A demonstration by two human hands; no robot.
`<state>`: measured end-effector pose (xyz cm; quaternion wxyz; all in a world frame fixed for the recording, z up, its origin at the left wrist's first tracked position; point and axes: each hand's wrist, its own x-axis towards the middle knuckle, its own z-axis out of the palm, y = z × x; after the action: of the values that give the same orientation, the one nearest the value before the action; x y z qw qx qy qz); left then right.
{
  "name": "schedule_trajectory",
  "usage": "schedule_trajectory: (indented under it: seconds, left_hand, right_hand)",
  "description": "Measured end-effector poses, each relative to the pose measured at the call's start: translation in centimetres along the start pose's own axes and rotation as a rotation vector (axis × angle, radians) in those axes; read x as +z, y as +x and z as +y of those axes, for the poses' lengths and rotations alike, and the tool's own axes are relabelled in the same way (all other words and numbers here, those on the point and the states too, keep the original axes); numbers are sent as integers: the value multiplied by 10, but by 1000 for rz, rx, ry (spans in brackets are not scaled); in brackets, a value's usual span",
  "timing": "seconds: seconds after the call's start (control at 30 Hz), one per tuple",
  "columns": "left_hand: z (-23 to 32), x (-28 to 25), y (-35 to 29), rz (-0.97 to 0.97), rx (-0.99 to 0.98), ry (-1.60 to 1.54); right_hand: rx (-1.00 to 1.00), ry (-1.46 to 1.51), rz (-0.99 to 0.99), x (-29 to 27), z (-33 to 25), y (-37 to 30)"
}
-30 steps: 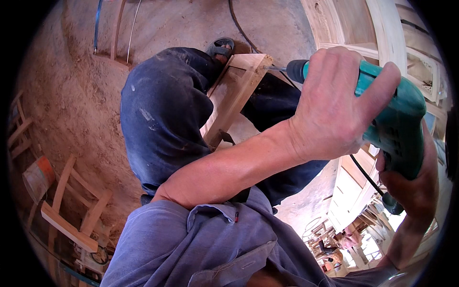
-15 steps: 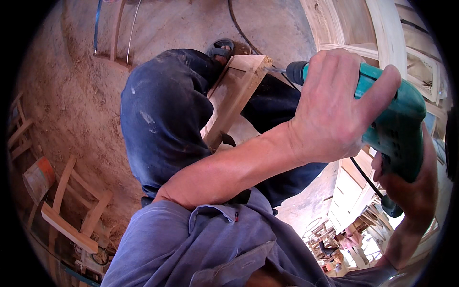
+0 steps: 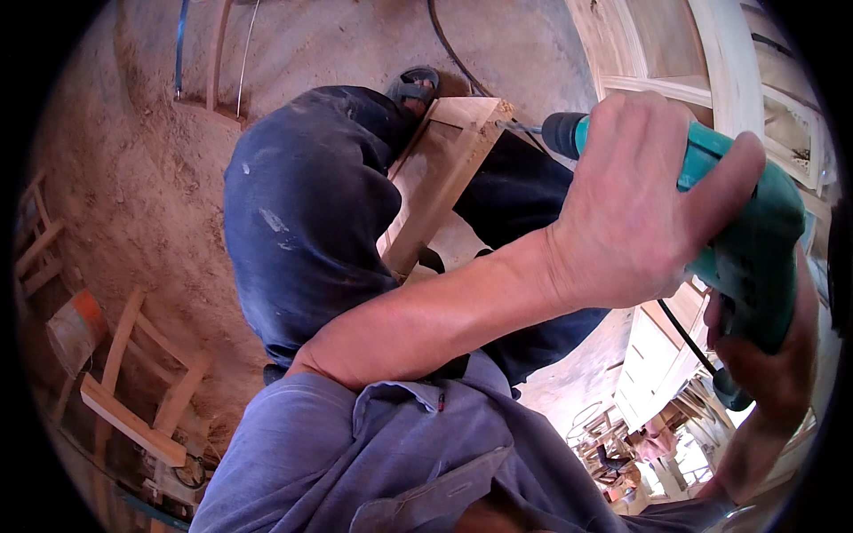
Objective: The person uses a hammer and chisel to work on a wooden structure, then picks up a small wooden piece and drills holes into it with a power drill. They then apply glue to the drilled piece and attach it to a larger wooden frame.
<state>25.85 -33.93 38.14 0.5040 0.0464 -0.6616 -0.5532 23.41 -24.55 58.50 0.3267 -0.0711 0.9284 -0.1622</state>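
A teal electric drill [image 3: 751, 209] lies nearly level at the right, its black chuck [image 3: 562, 134] facing left. My left hand [image 3: 635, 200] reaches across my body and is closed around the drill's front body. My right hand [image 3: 782, 369] wraps round its handle, partly hidden behind the tool. A thin bit [image 3: 529, 128] runs from the chuck to the end of a wooden frame [image 3: 449, 195]; how deep it sits in the wood I cannot tell. That frame slants between my legs, with rough, splintered wood at its drilled end.
Pale wooden panels [image 3: 662, 44] stand at upper right. A black cable [image 3: 449, 49] lies on the floor beyond the frame. Wooden chair parts [image 3: 133, 417] and a white-and-orange bucket [image 3: 75, 330] are at lower left. More wooden pieces [image 3: 653, 355] lie at lower right.
The drill and both hands have shifted slightly to the right. The frame's far end has moved a little right too. Both hands keep their hold on the drill.
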Motion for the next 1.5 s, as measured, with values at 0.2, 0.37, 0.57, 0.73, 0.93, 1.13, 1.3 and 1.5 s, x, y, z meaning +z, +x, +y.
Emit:
schedule_trajectory:
  seconds: [0.2, 0.37, 0.57, 0.73, 0.93, 1.13, 1.3, 1.5]
  left_hand:
    - [-1, 1, 4, 7, 10, 6]
    - [-1, 0, 2, 13, 26, 7]
    - [-2, 0, 1, 48, 22, 0]
    - [-3, 0, 2, 59, 11, -17]
    - [-2, -6, 4, 24, -13, -26]
    - [-2, -5, 3, 32, -10, -32]
    - [-3, -4, 3, 38, -17, -37]
    - [-3, -5, 2, 30, -14, -25]
  right_hand:
    - [-34, -168, 103, -7, 9, -1]
    - [-85, -266, 142, -4, 18, -5]
    - [-92, -263, 140, -2, 12, -7]
    - [-87, -223, 84, -5, 9, -3]
    - [-114, -239, 73, -1, 3, 0]
    - [-89, -160, 8, -3, -3, 0]
    - [-78, -174, 55, 1, -3, 1]
    - [-79, -174, 41, -5, 5, -2]
